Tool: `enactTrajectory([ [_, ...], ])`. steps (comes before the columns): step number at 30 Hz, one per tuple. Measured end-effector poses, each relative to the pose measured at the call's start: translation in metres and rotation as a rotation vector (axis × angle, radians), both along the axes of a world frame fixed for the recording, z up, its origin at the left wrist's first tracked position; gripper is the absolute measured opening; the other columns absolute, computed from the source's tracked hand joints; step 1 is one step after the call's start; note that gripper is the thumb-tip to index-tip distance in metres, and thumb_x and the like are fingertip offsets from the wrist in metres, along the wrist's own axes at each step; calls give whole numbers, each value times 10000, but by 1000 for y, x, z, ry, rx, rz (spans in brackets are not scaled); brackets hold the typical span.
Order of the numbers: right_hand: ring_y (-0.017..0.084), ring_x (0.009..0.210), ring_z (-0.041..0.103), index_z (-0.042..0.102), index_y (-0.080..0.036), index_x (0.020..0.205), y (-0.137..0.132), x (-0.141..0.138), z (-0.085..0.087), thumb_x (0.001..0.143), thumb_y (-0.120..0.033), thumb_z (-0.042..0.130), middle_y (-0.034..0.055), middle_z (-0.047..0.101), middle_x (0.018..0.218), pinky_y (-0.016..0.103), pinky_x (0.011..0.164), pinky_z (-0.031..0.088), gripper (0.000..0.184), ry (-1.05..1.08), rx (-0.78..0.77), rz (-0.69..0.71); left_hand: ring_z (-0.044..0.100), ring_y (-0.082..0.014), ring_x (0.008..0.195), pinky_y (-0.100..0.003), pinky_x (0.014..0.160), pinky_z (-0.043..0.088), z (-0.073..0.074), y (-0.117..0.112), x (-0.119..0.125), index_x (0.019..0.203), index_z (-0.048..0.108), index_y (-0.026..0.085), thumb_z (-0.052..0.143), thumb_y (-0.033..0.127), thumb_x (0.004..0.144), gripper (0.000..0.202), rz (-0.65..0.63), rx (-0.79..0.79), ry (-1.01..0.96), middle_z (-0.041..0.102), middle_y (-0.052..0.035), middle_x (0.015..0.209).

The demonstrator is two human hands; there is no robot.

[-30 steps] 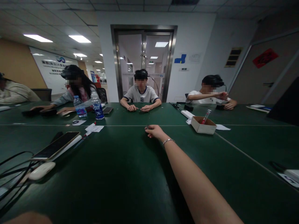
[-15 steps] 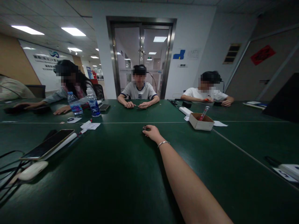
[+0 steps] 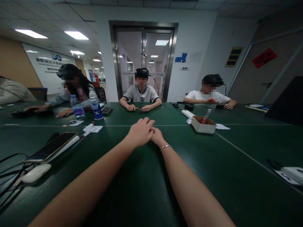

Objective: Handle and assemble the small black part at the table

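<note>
My right hand [image 3: 156,136], with a silver bangle at its wrist, rests low over the green table [image 3: 132,195]. Its fingers are closed in a pinch, their tips hidden behind my left hand [image 3: 140,132]. Half a second earlier a small dark object showed in that pinch; now it is covered. The left hand reaches in from the left, back upward, against the right hand's fingertips. Its fingers are bent and look apart, partly above the right hand, and I see nothing held in them.
A phone [image 3: 53,146], a white rounded device [image 3: 36,173] and cables lie at left. Beyond them stand two bottles [image 3: 96,107] [image 3: 77,107] near paper slips [image 3: 93,128]. An open box [image 3: 203,125] holds a clear tube at right. Several people sit across the table.
My left hand has come into view from the lower left and met my right hand, covering the small dark object. The right hand has stayed in place.
</note>
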State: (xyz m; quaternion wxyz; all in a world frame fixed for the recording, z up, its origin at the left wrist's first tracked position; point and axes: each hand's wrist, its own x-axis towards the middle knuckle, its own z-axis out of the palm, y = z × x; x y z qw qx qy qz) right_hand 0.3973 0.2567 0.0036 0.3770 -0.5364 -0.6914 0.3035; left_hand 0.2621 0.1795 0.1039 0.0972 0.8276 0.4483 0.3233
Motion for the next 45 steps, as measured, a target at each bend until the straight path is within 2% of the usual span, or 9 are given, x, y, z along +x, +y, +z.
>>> enactTrajectory([
  [2, 74, 475, 564, 610, -148, 1080, 0, -1, 0, 838, -156, 581, 54, 641, 922, 154, 375, 408, 244, 148, -4, -48, 458, -340, 1166, -464, 1004, 378, -16, 38, 5, 1205, 558, 201, 614, 347, 778, 454, 151, -23, -12, 513, -144, 1191],
  [5, 55, 439, 557, 628, -148, 1005, 1, -3, -1, 795, -146, 645, 60, 630, 986, 146, 347, 402, 211, 239, -27, -63, 543, -269, 1066, -413, 966, 428, -56, 72, 0, 1205, 562, 184, 541, 351, 843, 399, 122, -179, -206, 521, -144, 1159],
  [8, 51, 423, 542, 661, -145, 949, 2, -4, -1, 784, -121, 663, 40, 649, 897, 140, 358, 402, 166, 150, 3, -77, 576, -200, 1008, -327, 905, 480, -93, 86, -7, 1080, 627, 184, 533, 240, 841, 263, -4, -208, -432, 569, -104, 1093],
  [11, 54, 403, 513, 682, -132, 917, 2, -3, 1, 756, -83, 694, 2, 640, 707, 138, 371, 385, 169, 107, -7, -62, 606, -184, 921, -311, 838, 509, -110, 87, -13, 975, 657, 183, 589, 195, 797, 191, -19, -224, -526, 628, -73, 996],
  [16, 73, 442, 539, 652, -88, 938, -2, 4, 8, 780, 37, 605, -13, 602, 573, 147, 447, 453, 207, 389, -200, 101, 629, -167, 799, -305, 785, 515, -109, 82, -17, 910, 657, 166, 622, 166, 768, 146, 48, -300, -560, 672, -57, 876],
  [22, 115, 529, 628, 618, -79, 983, -2, 12, 8, 844, 38, 507, 51, 647, 676, 180, 501, 518, 213, 661, -296, 79, 631, -154, 808, -286, 784, 510, -110, 82, -17, 935, 649, 167, 608, 112, 758, 191, 68, -354, -608, 675, -58, 901],
  [28, 119, 581, 651, 641, -102, 936, -3, 17, 7, 775, 37, 591, 66, 664, 773, 196, 581, 559, 219, 772, -313, 153, 620, -159, 744, -274, 719, 488, -111, 83, -17, 905, 642, 154, 585, 223, 804, 136, 94, -351, -590, 665, -51, 795],
  [36, 130, 686, 658, 665, -142, 867, -2, 20, 3, 755, -54, 674, 36, 647, 806, 227, 671, 581, 143, 825, -269, 195, 593, -158, 671, -262, 636, 441, -110, 79, -16, 809, 617, 166, 528, 402, 838, 254, 131, -359, -539, 648, -35, 719],
  [45, 173, 819, 678, 675, -139, 949, -1, 22, 1, 726, -30, 698, 65, 658, 931, 267, 780, 579, 250, 846, -316, 192, 576, -150, 629, -246, 579, 413, -113, 83, -17, 802, 613, 182, 475, 478, 852, 330, 199, -323, -542, 636, -28, 689],
])
